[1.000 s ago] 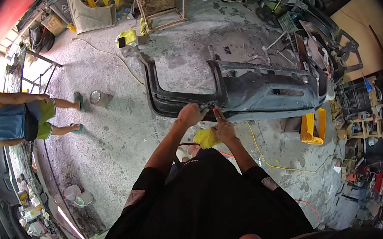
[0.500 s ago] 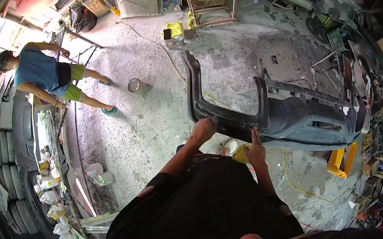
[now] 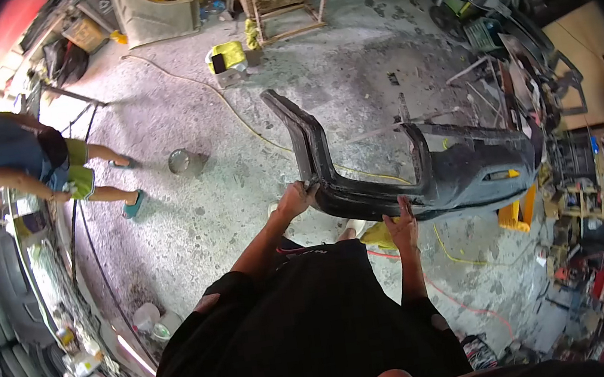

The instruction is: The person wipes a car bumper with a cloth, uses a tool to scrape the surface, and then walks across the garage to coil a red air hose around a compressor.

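Head camera shows us our 2 hands, well apart, at the long black bumper (image 3: 445, 190) right of the middle of the frame. Our left hand (image 3: 294, 201) is curled up at its bend; we can't tell if it is clamped on the bumper. Our right hand (image 3: 402, 229) is opened out, fingers pointing up at the near edge. Just beside that hand we see a yellow cloth (image 3: 377, 237). A round can (image 3: 182, 162) stands left of the bumper. 1 other person (image 3: 19, 155) bends over at the left of the frame.
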{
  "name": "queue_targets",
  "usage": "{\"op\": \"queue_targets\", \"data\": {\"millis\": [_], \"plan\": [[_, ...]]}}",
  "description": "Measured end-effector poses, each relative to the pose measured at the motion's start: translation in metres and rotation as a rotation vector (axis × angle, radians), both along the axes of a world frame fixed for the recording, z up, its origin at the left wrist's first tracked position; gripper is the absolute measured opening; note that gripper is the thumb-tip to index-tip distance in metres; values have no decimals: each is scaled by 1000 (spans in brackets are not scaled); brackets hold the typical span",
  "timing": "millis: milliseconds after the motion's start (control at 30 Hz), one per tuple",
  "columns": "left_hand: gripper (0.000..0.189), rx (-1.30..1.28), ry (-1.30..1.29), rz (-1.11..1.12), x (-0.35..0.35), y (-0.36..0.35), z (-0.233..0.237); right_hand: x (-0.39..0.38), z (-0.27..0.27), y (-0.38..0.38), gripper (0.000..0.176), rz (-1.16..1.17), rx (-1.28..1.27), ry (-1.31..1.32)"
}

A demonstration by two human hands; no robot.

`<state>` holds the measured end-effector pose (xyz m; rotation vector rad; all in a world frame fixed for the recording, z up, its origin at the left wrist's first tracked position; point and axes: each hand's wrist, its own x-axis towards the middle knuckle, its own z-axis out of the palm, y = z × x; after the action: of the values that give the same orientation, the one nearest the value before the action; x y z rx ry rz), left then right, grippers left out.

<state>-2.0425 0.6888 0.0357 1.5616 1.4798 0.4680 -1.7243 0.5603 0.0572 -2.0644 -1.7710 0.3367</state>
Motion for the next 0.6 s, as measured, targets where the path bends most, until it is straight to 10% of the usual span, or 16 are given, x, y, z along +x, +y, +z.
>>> {"op": "queue_targets", "data": {"millis": [233,300,433,600], "plan": [[46,-52,-112,-175,-21,10,-10,-49,-20,-57,50,-528,-504,289],[51,-116,-30,-106,-29,20,-37,-22,-119,-134,40,-179,-182,372],[55,-198,-108,-97,-48,34,-29,-55,-97,-188,36,-252,-475,433],[52,-243,-191,-65,-45,22,-17,-90,-122,-271,49,-822,-553,705]]}}
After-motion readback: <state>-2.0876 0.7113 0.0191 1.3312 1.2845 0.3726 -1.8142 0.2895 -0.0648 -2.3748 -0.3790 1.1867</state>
